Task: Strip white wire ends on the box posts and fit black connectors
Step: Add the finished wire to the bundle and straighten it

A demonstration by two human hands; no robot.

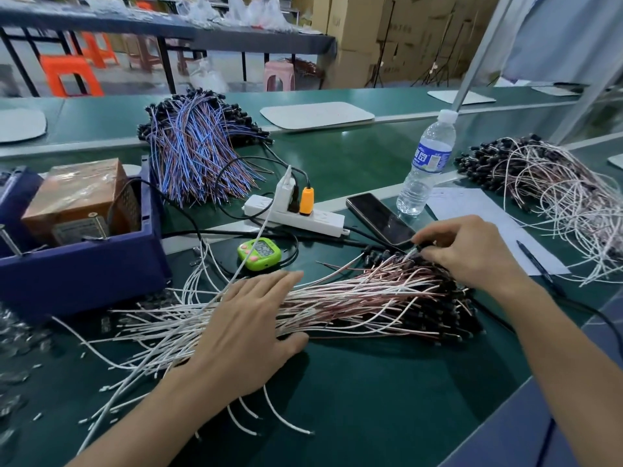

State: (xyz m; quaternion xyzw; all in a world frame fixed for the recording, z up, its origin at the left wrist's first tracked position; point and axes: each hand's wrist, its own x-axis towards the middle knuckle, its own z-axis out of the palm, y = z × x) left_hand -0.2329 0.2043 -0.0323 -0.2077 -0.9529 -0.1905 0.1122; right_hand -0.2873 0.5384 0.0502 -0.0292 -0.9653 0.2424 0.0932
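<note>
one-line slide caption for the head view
Left hand presses the white-and-red wire bundle; right hand pinches one black-tipped wire

This is a factory assembly workshop for wire harnesses. A long green-matted tabletop (pixel 354 382) carries big loose heaps of thin wires ending in black connectors: a blue and brown wire bundle (pixel 199 146) and a white and pink wire bundle (pixel 354 298). Behind stand a dark workbench (pixel 236 37) heaped with clear bags, orange plastic stools (pixel 67 74) and stacked brown cardboard cartons (pixel 357 25). A green digital timer (pixel 259 253) lies by a white power strip (pixel 303 217).
</note>
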